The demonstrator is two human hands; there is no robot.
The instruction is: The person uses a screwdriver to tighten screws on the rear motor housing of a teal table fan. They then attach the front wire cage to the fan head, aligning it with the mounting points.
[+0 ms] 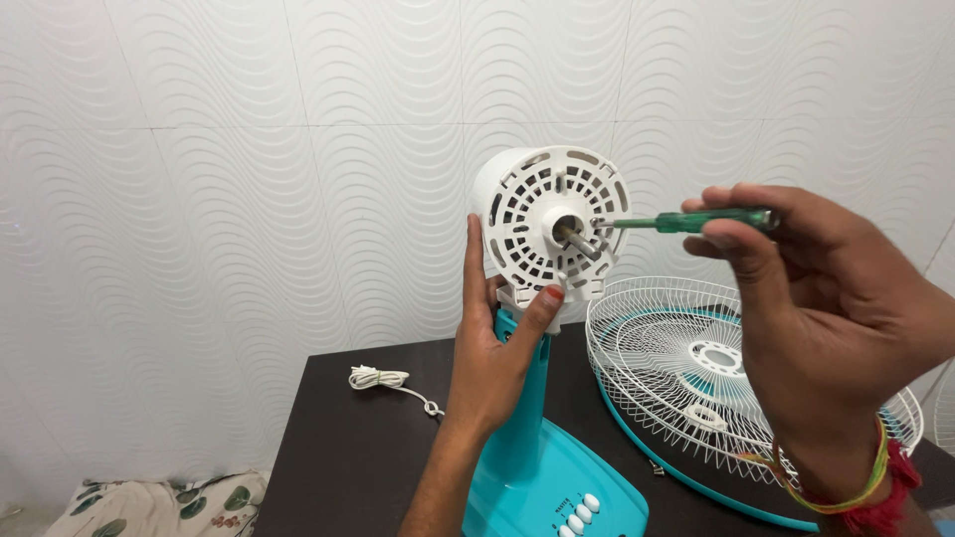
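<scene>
White wall (229, 159) covered in wavy raised tiles, seen behind everything. Dark brown table (348, 447) pushed close to wall. Cloth with green leaf print (159, 502) seen low in left corner, beside table. Room lit bright and even.

Fan stand (542, 467) on table (338, 438); motor housing (547, 224) atop it; grille (686, 378) lies right; coiled cord (383, 380) left.
</scene>
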